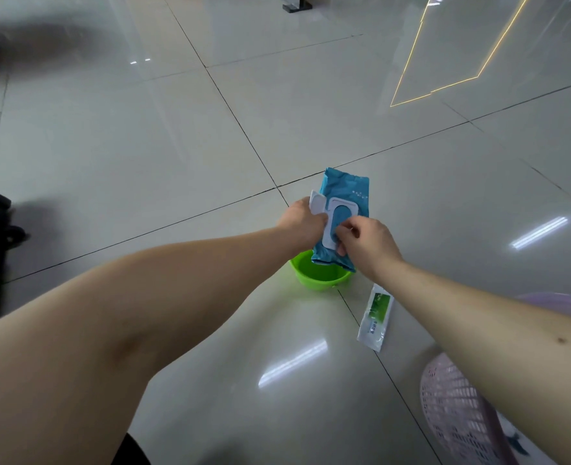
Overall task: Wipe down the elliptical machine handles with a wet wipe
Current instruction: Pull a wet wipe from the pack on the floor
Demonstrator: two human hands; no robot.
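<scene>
The wipes pack point(342, 209) is teal blue with a white lid frame point(332, 226). The bowl point(317, 275) is bright green, the basket point(458, 417) pale pink lattice. The sachet point(374, 318) is white and green on glossy grey-white floor tiles point(143, 146) with dark joints.

Glossy tiled floor point(143, 146) — green basin point(321, 280), small white-green packet point(376, 318), pink mesh basket point(451, 407)

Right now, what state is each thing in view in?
wipe pack: held off the floor in both hands
pack lid: flipped open
left hand: grips the pack's left edge
right hand: pinches at the pack's opening
green bowl: upright on the floor
sachet: lying flat on the floor
pink basket: partly in view
</scene>
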